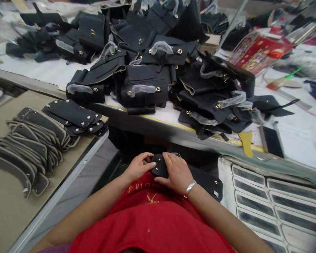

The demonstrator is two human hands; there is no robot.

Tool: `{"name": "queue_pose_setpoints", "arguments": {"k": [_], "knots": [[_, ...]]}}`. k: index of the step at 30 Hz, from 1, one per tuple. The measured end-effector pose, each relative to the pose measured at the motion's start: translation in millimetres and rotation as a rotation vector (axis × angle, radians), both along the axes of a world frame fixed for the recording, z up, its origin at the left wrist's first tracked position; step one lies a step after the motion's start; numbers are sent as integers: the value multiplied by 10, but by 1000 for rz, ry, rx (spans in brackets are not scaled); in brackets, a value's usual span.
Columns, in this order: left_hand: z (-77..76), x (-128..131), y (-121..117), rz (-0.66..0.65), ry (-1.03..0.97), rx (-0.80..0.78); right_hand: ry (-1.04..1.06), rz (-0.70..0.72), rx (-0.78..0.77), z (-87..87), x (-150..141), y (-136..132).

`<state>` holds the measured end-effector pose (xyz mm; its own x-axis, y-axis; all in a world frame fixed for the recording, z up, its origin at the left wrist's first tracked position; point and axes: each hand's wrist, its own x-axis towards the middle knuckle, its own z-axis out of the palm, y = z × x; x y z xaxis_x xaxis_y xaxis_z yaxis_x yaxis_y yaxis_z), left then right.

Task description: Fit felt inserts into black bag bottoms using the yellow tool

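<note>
A long black leather bag piece [206, 181] with rounded ends and small gold studs lies across my lap in front of the red apron. My left hand [140, 167] pinches its left end, the thumb on the upper face near two studs. My right hand [175, 172], with a silver bangle at the wrist, is closed over the same piece just right of those studs. The fingertips under the leather are hidden. Past my right wrist the piece's other end shows a gold stud and a small white tab. Whether it is one piece or two overlapping ones, I cannot tell.
Black handbags [144, 84] with wrapped handles are heaped on the long table ahead. Grey-edged curved pieces [28, 140] and black studded pieces [71, 112] are stacked at left. At right are a white tray [265, 189] with dark strips, a phone [271, 140] and a yellow tool [246, 143].
</note>
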<state>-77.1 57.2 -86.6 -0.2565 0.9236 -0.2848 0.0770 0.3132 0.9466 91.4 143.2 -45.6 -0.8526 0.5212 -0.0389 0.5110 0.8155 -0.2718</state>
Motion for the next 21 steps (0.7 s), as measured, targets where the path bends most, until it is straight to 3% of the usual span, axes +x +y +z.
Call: {"name": "queue_pose_setpoints", "arguments": {"k": [10, 14, 16, 21], "knots": [[-79, -273, 61, -164, -267, -10, -49, -31, -19, 46, -196, -1], [-67, -347, 79, -222, -284, -34, -24, -17, -23, 13, -171, 4], [-13, -311, 79, -235, -190, -54, -13, -16, -10, -6, -161, -11], [139, -159, 102, -293, 339, 26, -45, -53, 48, -31, -184, -70]]}}
